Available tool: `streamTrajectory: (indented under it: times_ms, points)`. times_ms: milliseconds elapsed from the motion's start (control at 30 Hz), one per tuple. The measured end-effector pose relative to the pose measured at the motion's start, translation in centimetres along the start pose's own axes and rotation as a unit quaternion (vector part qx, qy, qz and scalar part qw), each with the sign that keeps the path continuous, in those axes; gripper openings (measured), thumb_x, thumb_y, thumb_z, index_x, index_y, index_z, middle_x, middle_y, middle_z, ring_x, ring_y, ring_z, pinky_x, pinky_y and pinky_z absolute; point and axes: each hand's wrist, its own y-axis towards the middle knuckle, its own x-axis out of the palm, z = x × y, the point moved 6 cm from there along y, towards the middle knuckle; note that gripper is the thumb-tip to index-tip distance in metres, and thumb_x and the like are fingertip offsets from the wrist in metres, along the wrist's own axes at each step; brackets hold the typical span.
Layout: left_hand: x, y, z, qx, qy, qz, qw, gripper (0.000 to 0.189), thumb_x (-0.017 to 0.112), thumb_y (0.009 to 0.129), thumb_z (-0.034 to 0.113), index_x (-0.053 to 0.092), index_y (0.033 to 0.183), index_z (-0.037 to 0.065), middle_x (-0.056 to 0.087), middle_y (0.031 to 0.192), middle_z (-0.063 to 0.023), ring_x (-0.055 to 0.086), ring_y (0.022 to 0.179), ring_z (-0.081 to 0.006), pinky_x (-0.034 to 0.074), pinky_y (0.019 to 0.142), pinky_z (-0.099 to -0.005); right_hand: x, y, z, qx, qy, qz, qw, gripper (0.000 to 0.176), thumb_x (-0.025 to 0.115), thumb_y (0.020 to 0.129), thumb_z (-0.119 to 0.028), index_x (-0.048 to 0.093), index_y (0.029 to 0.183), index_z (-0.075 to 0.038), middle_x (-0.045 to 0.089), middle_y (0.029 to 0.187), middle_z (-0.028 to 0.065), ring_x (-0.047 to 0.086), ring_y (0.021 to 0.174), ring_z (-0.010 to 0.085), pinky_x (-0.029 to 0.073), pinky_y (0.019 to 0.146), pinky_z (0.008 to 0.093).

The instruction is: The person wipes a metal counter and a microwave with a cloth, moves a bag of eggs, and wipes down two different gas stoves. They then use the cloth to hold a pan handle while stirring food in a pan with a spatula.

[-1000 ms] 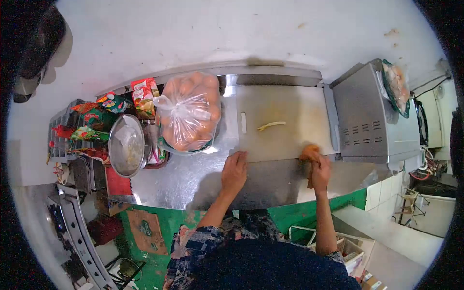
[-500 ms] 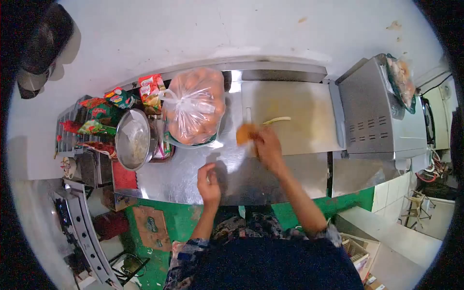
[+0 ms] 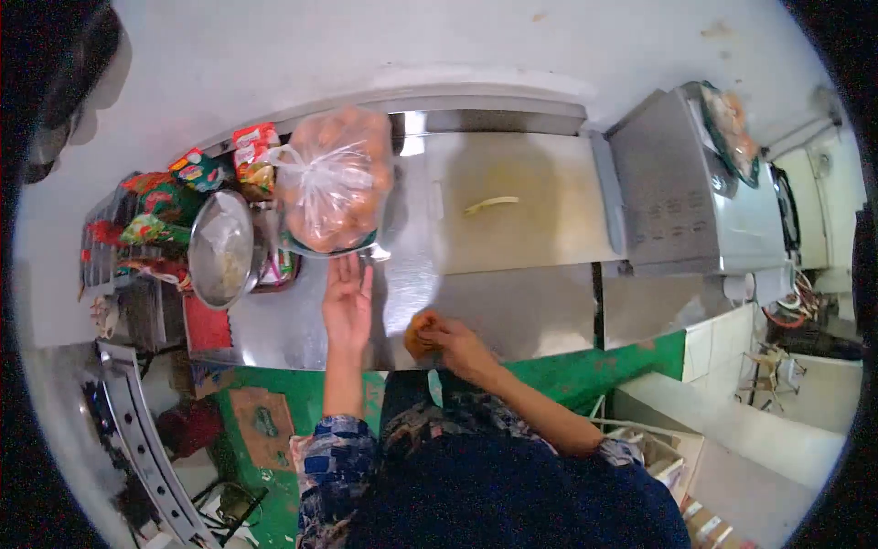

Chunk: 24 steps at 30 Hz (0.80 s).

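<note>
My right hand (image 3: 455,344) grips an orange cloth (image 3: 419,331) pressed on the steel counter (image 3: 512,316) near its front edge. My left hand (image 3: 347,297) lies flat and open on the counter, fingers pointing at the rim of a tray (image 3: 366,247) that holds a tied clear plastic bag of orange-brown round items (image 3: 334,183). A white cutting board (image 3: 517,206) lies further back with a pale yellow strip (image 3: 490,204) on it.
A metal bowl (image 3: 219,247) stands left of the bag, with colourful snack packets (image 3: 169,206) behind it. A steel appliance (image 3: 681,192) sits at the right with a plate of food (image 3: 727,123) on top. Green counter front (image 3: 631,361) below.
My right hand has pulled the orange cloth from the board's left edge toward the front of the counter. My left hand has moved forward from the counter edge to lie flat below the bag.
</note>
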Motion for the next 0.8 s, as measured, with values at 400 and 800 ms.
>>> streamTrajectory:
  times_ms: [400,800]
  points:
    - [-4.8,-6.4,2.3,-0.032,0.122,0.010,0.992,0.072,0.045,0.075,0.002,0.019,0.142,0.007,0.019,0.148,-0.0067,0.021,0.136,-0.0212,0.023,0.109,-0.0414,-6.0,-13.4,13.3,0.268,-0.253,0.433,0.822,0.024,0.049,0.080,-0.006,0.058,0.102,-0.005,0.058,0.093,0.0172,0.054,0.090,0.0347,0.043,0.076,0.0445]
    - [-15.3,-18.2,14.0,0.044,0.208,0.052,0.976,0.071,0.047,0.074,0.007,0.023,0.141,0.006,0.025,0.146,-0.0113,0.021,0.135,-0.0258,0.019,0.108,-0.0441,6.8,-2.7,-14.4,0.065,0.267,0.215,0.937,0.022,0.054,0.077,-0.011,0.066,0.095,-0.006,0.066,0.090,0.0128,0.061,0.081,0.0283,0.047,0.077,0.0386]
